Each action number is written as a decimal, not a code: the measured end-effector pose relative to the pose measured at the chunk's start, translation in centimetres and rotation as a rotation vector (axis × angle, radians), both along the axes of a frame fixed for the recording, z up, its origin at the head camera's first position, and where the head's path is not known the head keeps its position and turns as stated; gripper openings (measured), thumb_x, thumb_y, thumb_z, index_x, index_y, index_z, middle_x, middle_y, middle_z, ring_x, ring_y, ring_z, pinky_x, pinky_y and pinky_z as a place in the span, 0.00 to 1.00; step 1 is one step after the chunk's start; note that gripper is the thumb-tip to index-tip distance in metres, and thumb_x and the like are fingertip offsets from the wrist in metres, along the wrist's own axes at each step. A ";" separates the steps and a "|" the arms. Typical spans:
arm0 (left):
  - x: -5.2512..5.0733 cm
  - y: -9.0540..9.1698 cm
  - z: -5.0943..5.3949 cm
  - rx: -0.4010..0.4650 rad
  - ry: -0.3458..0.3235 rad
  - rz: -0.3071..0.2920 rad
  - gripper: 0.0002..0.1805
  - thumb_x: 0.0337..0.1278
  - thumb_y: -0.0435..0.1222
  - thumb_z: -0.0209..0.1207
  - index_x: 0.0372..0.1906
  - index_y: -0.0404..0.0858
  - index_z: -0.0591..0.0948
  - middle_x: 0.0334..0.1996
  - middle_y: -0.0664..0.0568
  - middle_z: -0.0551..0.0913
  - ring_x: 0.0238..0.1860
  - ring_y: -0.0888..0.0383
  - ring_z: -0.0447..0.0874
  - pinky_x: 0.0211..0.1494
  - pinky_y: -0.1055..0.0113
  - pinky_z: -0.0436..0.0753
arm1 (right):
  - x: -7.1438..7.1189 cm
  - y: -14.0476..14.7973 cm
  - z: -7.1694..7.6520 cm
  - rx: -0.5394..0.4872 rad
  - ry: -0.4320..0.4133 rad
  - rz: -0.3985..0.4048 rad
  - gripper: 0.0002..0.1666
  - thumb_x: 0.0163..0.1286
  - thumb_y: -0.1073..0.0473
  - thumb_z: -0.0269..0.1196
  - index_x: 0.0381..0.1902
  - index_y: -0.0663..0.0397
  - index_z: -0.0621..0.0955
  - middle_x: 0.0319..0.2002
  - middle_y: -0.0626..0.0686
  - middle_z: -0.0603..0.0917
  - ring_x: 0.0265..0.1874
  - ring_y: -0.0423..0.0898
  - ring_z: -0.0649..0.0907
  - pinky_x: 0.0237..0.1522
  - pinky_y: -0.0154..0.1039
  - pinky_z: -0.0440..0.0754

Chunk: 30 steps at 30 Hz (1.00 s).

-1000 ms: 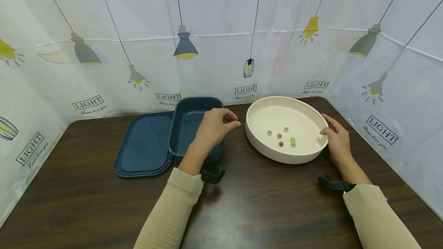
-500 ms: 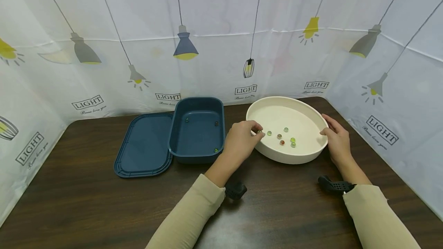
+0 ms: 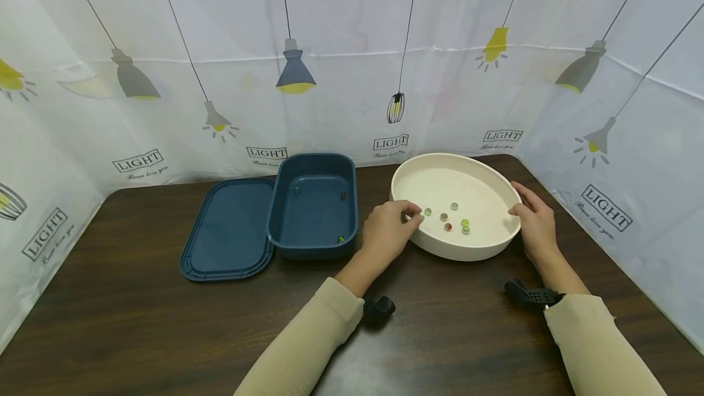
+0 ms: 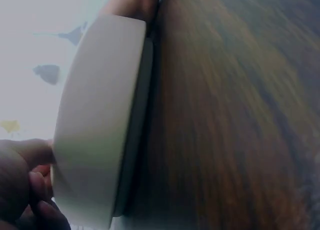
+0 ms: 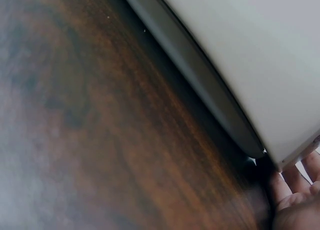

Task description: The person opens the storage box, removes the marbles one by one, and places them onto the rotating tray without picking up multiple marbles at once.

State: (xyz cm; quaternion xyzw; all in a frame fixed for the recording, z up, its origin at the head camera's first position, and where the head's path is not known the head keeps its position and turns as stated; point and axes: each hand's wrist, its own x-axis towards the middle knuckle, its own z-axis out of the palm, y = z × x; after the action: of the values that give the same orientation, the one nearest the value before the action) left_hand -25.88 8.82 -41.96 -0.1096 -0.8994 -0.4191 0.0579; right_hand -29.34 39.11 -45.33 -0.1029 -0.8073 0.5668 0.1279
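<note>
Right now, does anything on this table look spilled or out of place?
Nothing stands out: every marble I can see sits inside the tray or box, and the lid lies flat beside the box.

A dark brown table point(image 3: 165, 329) with a streaked wood grain carries everything, its pale sheen lying in front of the blue box point(image 3: 313, 255) and to its right. The box stands upright near the far edge. Just left of it lies a flat blue lid point(image 3: 227, 228); whether they touch cannot be told. Right of the box, apart from it, sits a round cream tray point(image 3: 453, 181), with wood showing between.
</note>
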 end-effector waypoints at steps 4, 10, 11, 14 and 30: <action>-0.1 0.2 -0.3 0.024 0.039 0.024 0.09 0.63 0.46 0.66 0.45 0.52 0.90 0.37 0.62 0.90 0.23 0.67 0.74 0.25 0.72 0.70 | -0.1 0.1 0.0 -0.001 -0.005 -0.004 0.39 0.69 0.67 0.47 0.78 0.44 0.65 0.79 0.49 0.62 0.77 0.50 0.66 0.53 0.15 0.73; -0.2 0.2 -0.6 0.030 0.084 0.042 0.08 0.61 0.46 0.67 0.43 0.53 0.90 0.36 0.63 0.90 0.24 0.70 0.75 0.26 0.73 0.71 | -0.2 0.2 -0.1 -0.004 -0.005 -0.002 0.39 0.69 0.67 0.48 0.78 0.44 0.65 0.79 0.50 0.62 0.77 0.50 0.65 0.53 0.15 0.73; -0.2 0.2 -0.6 0.029 0.086 0.042 0.09 0.61 0.46 0.67 0.43 0.53 0.90 0.36 0.63 0.91 0.24 0.70 0.76 0.26 0.74 0.71 | -0.2 0.2 -0.1 -0.004 -0.004 -0.002 0.39 0.69 0.67 0.48 0.78 0.44 0.65 0.79 0.51 0.62 0.77 0.50 0.65 0.53 0.15 0.73; -0.2 0.1 -0.6 0.017 0.085 0.041 0.09 0.61 0.47 0.67 0.44 0.53 0.91 0.37 0.64 0.91 0.26 0.69 0.77 0.27 0.74 0.71 | -0.3 0.2 -0.1 -0.003 -0.006 -0.003 0.39 0.68 0.67 0.48 0.78 0.44 0.65 0.79 0.51 0.62 0.77 0.50 0.66 0.53 0.15 0.73; -0.2 -0.5 0.9 -0.067 0.062 0.026 0.08 0.62 0.46 0.67 0.43 0.53 0.91 0.36 0.63 0.91 0.27 0.66 0.81 0.27 0.74 0.72 | -0.3 0.1 0.0 -0.020 -0.016 -0.007 0.39 0.68 0.67 0.48 0.77 0.44 0.65 0.79 0.49 0.63 0.77 0.49 0.65 0.52 0.15 0.73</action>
State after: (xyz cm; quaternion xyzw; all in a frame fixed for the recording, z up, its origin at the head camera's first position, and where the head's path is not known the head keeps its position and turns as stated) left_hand -26.05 8.36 -41.02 -0.1129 -0.9121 -0.3844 0.0874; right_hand -29.61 39.25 -45.37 -0.1114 -0.8021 0.5737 0.1224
